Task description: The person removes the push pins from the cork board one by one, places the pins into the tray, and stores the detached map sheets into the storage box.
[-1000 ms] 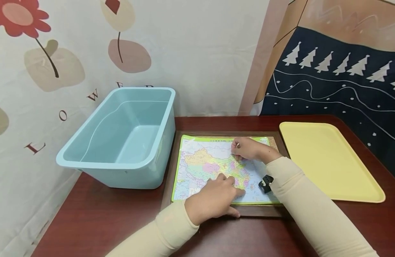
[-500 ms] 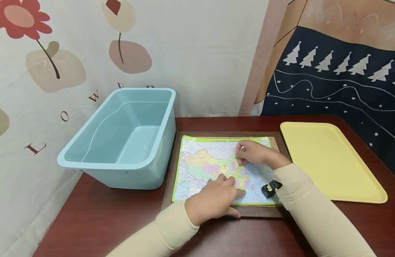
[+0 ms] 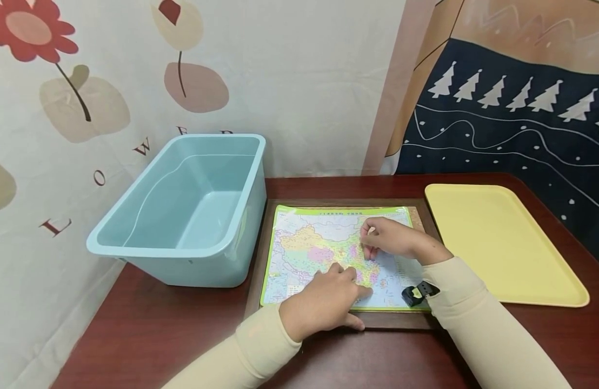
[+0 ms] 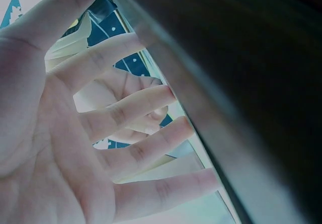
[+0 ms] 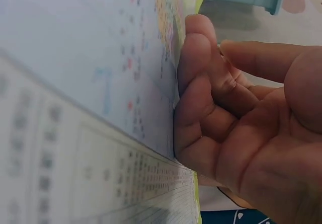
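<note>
In the head view, a map (image 3: 309,240) in pastel colours with a green border lies face up on a framed board (image 3: 401,321), whose brown frame shows beyond the sheet and whose speckled tan surface peeps out at the map's 2 o'clock corner. Taking the map's middle as the centre of the dial, the left hand (image 3: 326,300) rests on it at 7 o'clock, its grip apart: the fingers are spread over the print, and the thumb reaches down onto the near side of the frame. The left wrist view shows those fingers well separated.

The right hand (image 3: 389,237) is at 2 o'clock over the map, fingers curled, thumb close to the index finger; in the right wrist view the bent fingers lie against the paper (whether this grip is clamped on something small, I cannot tell). A black device (image 3: 418,293) sits at the right wrist, at 4 o'clock, by the cuff of a cream sleeve (image 3: 474,302).

A light blue tub (image 3: 158,252) stands on the desk (image 3: 134,324) at 10 o'clock, just beside the board, and a yellow tray (image 3: 504,243) lies at 3 o'clock. Behind, a pale flowered wall covering (image 3: 319,97) spans 10 to 12 o'clock
</note>
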{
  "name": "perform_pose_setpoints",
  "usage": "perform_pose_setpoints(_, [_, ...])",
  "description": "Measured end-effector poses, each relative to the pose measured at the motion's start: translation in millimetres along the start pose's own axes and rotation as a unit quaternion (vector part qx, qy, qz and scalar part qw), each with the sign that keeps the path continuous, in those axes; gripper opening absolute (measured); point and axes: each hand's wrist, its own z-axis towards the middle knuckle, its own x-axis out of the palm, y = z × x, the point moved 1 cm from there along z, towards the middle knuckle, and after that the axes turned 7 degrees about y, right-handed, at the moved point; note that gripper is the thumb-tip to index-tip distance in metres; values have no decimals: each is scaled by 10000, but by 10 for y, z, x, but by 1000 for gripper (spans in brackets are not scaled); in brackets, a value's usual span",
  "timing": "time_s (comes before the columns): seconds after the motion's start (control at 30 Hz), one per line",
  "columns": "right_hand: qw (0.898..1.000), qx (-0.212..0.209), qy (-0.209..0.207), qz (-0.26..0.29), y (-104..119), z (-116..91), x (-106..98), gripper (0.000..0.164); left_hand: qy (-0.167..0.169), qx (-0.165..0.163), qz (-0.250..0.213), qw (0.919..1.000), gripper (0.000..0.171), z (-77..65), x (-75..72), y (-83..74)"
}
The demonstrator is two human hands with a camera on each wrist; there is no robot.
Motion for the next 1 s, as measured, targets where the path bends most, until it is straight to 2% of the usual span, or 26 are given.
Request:
perform_pose_setpoints(0.37, [9987, -136, -82, 490, -72, -108, -7, 12, -2, 70, 39, 10000, 60, 17, 8, -12])
perform_pose_setpoints(0.77, [9947, -507, -131, 881, -99, -145, -9, 12, 52, 75, -10, 10000, 61, 6, 4, 9])
perform_pose_setpoints(1.0, [9951, -644, -430, 620, -95, -200, -39, 12, 15, 74, 14, 10000, 61, 10, 10, 16])
